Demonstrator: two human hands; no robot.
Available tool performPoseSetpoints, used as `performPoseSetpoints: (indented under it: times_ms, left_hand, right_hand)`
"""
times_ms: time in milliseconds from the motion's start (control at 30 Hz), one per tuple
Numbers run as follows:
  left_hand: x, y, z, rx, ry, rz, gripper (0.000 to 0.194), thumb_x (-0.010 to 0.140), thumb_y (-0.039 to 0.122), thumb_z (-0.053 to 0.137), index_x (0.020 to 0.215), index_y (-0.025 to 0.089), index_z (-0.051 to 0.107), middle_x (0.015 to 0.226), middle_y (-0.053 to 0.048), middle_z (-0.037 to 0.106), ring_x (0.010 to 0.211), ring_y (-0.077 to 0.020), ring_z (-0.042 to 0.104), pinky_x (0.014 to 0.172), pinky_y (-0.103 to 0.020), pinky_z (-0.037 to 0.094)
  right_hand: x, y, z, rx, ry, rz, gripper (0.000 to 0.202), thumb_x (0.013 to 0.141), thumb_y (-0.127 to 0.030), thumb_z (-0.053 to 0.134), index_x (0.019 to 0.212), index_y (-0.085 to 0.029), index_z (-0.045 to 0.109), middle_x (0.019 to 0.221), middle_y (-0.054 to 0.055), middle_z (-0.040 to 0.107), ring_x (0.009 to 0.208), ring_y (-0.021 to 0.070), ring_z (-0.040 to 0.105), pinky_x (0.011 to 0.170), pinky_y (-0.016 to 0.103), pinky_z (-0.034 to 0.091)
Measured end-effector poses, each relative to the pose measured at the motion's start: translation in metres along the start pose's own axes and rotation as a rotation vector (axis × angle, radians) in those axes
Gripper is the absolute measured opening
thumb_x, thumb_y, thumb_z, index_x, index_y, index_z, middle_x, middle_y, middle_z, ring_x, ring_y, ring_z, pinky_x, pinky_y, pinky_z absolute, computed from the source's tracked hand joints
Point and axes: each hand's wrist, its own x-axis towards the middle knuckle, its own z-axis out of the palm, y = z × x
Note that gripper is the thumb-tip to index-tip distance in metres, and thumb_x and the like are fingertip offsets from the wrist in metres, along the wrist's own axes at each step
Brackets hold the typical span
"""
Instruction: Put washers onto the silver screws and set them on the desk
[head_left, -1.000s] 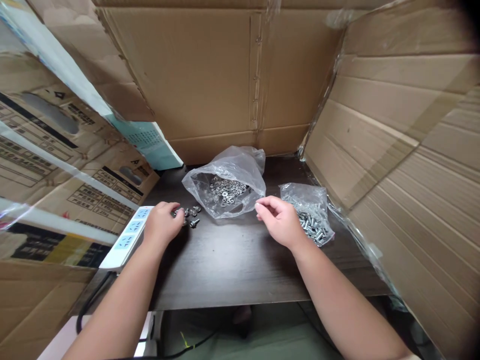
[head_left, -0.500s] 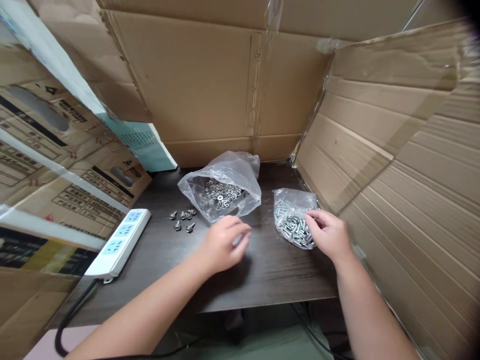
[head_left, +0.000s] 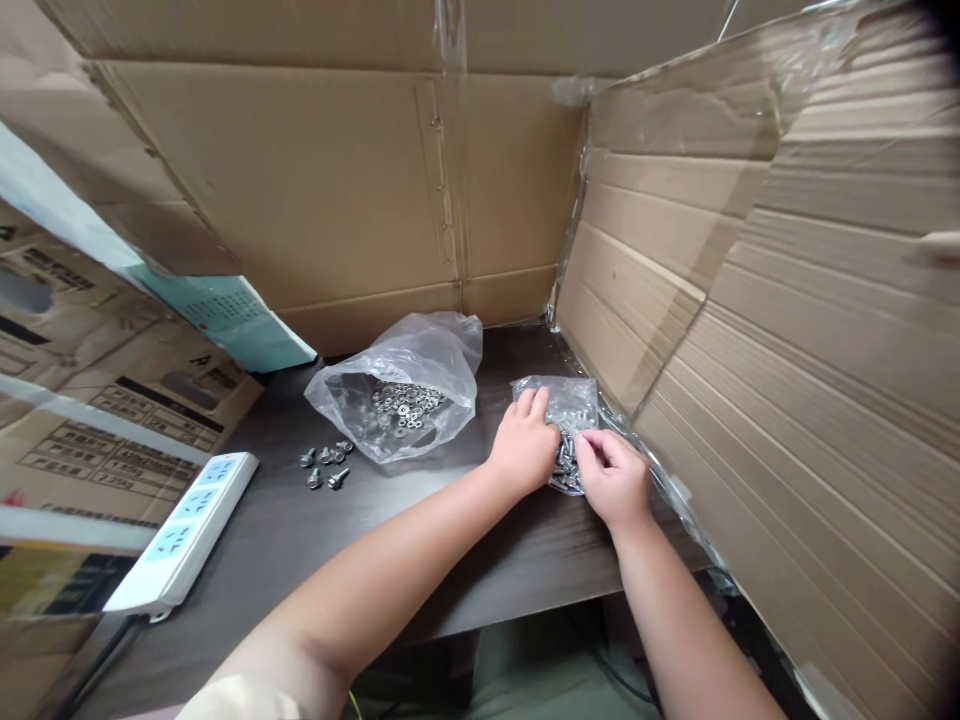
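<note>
Since the earlier frame, the left hand [head_left: 525,445] has been brought across to the screw bag [head_left: 576,396], between the hands. Its fingers are extended; the right hand [head_left: 615,478] is drawn narrow. Whether anything is gripped cannot be told in either. Thin, slippery plastic is to be expected; the hard, light screws [head_left: 568,462] are best pinched singly. The washer bag [head_left: 433,352] lies left of the left hand; rightward reach is limited by the cardboard wall [head_left: 750,330].

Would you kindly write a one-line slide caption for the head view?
Left hand and right hand at the screw bag, with the washer bag and loose screws to their left.
</note>
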Motion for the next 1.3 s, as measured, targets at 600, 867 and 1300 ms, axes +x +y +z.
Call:
performPoseSetpoints:
  times_ms: [600,867,1300]
  left_hand:
    - [0.024,0.005,-0.005,0.103,-0.087,0.11,0.024,0.087,0.022,0.054,0.088,0.012,0.077,0.127,-0.019,0.055,0.122,-0.0342,0.048,0.09,-0.043,0.048]
    - [0.011,-0.004,-0.008,0.091,-0.039,0.166,0.025,0.087,0.022,0.053,0.087,0.014,0.077,0.141,-0.017,0.049,0.131,-0.0333,0.042,0.095,-0.044,0.047]
    - [-0.051,-0.018,-0.039,-0.6,0.206,-0.072,0.011,0.073,0.025,0.067,0.07,0.016,0.07,0.113,-0.008,0.069,0.107,-0.0223,0.061,0.093,-0.037,0.054]
  right_hand:
    - [0.001,-0.003,0.002,0.043,0.005,-0.067,0.012,0.087,-0.017,0.058,0.079,-0.014,0.067,0.066,0.002,0.062,0.057,0.0117,0.053,0.057,0.024,0.044]
    - [-0.002,0.001,0.003,0.095,0.03,-0.043,0.008,0.086,-0.017,0.062,0.081,-0.014,0.068,0.069,0.002,0.063,0.06,0.0116,0.056,0.059,0.024,0.046]
    - [-0.007,-0.027,0.007,0.7,-0.436,0.392,0.023,0.089,-0.033,0.065,0.105,-0.017,0.07,0.069,0.002,0.069,0.057,0.0145,0.066,0.056,0.027,0.059]
